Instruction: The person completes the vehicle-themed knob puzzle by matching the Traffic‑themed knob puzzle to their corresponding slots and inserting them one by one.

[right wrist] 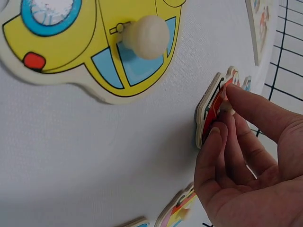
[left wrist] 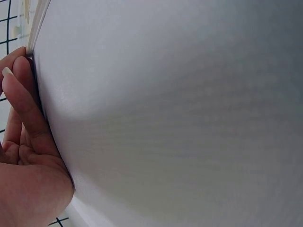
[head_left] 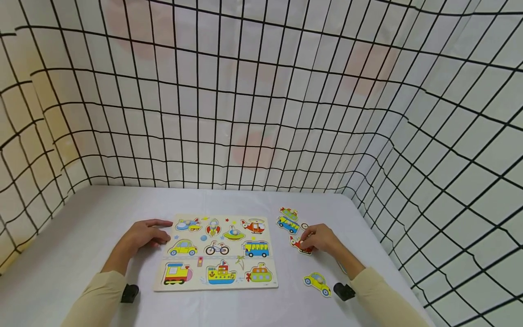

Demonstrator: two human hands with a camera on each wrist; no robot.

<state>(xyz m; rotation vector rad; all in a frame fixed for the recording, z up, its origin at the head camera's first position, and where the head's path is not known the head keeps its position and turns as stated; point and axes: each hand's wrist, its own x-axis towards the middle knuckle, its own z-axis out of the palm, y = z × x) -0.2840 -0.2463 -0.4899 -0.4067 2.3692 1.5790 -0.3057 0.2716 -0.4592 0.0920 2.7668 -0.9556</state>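
Note:
Right of the puzzle board [head_left: 200, 245], my right hand [head_left: 320, 238] pinches a red helicopter puzzle piece [head_left: 296, 244] by its small wooden knob [right wrist: 227, 106]. In the right wrist view that piece is tilted, thumb and fingertips gathered at the knob. My left hand [head_left: 140, 236] rests at the board's left edge, index finger extended to the edge by the airplane picture, the other fingers loosely bent. The board shows pictures of vehicles in rows, among them a printed helicopter [head_left: 253, 226] at its top right.
A yellow car piece [head_left: 318, 284] with a knob lies nearer me, below the right hand. Beyond the hand lie a blue bus piece [head_left: 288, 224] and a submarine piece [head_left: 289, 213]. Black grid netting [head_left: 229, 136] stands around the white table [head_left: 229, 311].

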